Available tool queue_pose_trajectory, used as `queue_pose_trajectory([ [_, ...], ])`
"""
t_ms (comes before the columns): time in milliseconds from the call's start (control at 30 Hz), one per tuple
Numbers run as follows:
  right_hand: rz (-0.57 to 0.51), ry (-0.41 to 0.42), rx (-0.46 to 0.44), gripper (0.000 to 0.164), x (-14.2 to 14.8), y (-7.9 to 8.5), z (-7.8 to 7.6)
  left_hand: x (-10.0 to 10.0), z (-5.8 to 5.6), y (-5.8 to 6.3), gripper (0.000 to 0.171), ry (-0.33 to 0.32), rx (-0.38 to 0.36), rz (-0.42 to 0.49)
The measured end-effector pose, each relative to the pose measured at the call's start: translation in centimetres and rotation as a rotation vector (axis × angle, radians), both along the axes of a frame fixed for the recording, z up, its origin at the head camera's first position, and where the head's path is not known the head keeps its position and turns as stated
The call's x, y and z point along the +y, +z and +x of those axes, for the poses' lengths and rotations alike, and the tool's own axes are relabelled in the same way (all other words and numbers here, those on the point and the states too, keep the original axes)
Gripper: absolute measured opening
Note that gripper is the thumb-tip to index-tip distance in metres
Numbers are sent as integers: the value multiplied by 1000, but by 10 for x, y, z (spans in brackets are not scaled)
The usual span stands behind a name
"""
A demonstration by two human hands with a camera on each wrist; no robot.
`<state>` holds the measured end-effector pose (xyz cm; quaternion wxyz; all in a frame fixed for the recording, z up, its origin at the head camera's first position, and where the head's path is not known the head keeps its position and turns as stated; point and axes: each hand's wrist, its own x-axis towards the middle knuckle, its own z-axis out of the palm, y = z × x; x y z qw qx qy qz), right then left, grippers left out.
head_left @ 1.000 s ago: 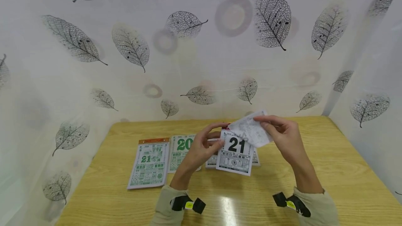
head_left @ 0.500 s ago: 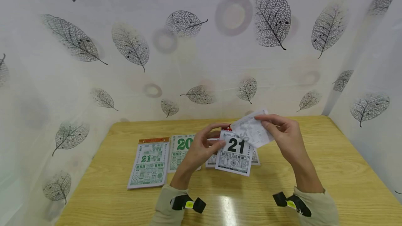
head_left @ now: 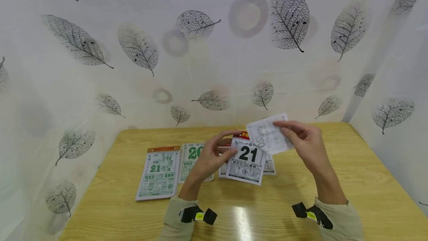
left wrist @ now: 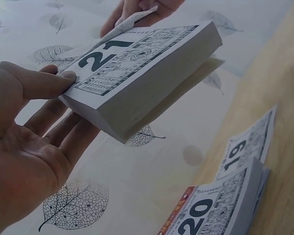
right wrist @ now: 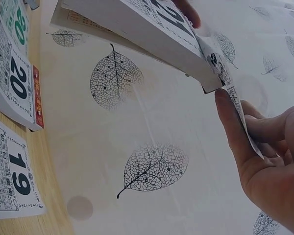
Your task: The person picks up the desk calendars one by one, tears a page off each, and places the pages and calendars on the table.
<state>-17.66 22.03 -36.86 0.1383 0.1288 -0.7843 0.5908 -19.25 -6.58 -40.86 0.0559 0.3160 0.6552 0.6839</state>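
Note:
My left hand (head_left: 212, 157) holds a thick tear-off calendar (head_left: 245, 166) above the table, showing a black 21. In the left wrist view its thumb (left wrist: 49, 83) presses on the front page while the other fingers go underneath. My right hand (head_left: 305, 142) pinches a thin calendar page (head_left: 271, 137) between thumb and fingers; a faint reversed 20 shows through its back. That page overlaps the calendar's upper right corner and part of its red header (head_left: 245, 134). Seen from the right wrist, the page (right wrist: 240, 112) is nearly edge-on, close along the calendar's top end.
On the wooden table (head_left: 117, 215) lie a green 21 calendar (head_left: 158, 176) and a green 20 page (head_left: 191, 163) on the left. Behind the held calendar lie a black 20 calendar (right wrist: 14, 73) and a 19 page (right wrist: 12, 171). A leaf-patterned curtain (head_left: 214, 58) stands behind.
The page in my right hand has swung up and to the right, and more of the red header shows. The held calendar has shifted slightly left.

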Motion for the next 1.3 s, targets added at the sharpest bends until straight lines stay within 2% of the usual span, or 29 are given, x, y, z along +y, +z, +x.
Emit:
queue_pose_trajectory([
  [267, -104, -11, 25, 21, 4, 0, -1, -5, 0, -1, 49, 19, 5, -11],
  [500, -132, -7, 36, 21, 6, 4, 0, -7, -3, -2, 49, 30, 24, -10],
  [900, -111, -21, 34, 22, 17, 5, 2, -2, -2, 0, 49, -33, 49, 12],
  [1100, -99, -73, 40, 22, 23, 4, 2, -5, -1, -1, 50, -15, 42, 2],
  [1300, -149, -55, 54, 23, 26, 5, 1, -7, -2, -1, 50, -10, 35, -3],
])
